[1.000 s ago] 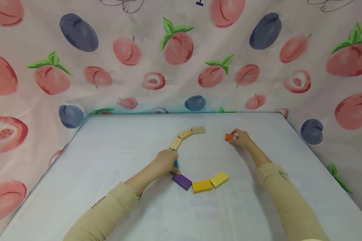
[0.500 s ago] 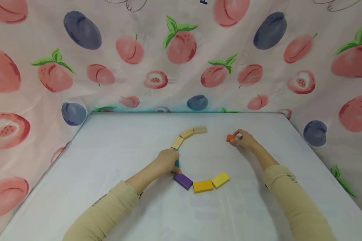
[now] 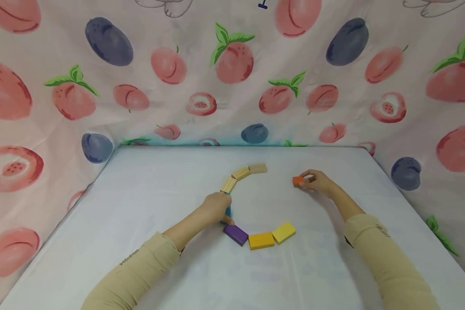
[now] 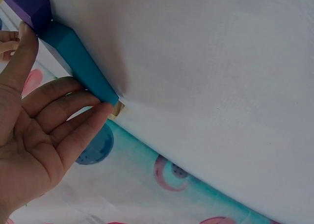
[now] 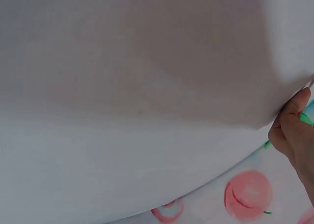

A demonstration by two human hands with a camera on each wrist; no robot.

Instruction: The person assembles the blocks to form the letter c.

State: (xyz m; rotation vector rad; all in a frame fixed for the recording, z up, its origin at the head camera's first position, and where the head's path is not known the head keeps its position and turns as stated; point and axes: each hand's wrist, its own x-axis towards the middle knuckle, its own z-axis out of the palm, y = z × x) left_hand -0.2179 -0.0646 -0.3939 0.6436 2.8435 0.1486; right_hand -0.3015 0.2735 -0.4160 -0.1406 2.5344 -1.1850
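In the head view, my left hand (image 3: 215,207) spans a blue block (image 3: 228,211) on the table. The left wrist view shows its thumb at the corner where the blue block (image 4: 81,62) meets a purple block (image 4: 29,7), with the fingertips at the other end. Over at the right, my right hand (image 3: 320,184) pinches an orange block (image 3: 298,181) between thumb and fingers. Three plain wooden blocks (image 3: 240,173) continue the curve behind the blue one. In front run the purple block, an orange-yellow block (image 3: 261,240) and a yellow block (image 3: 284,233).
The blocks form a C-shaped curve, with its gap facing right, on a white table (image 3: 159,172). Behind and beside the table hangs a fruit-patterned cloth (image 3: 201,56). In the right wrist view, the table edge curves near the right hand (image 5: 293,131).
My right hand has shifted slightly toward me with the orange block. The left hand stays at the blue block, and the whole head view has drifted a little.
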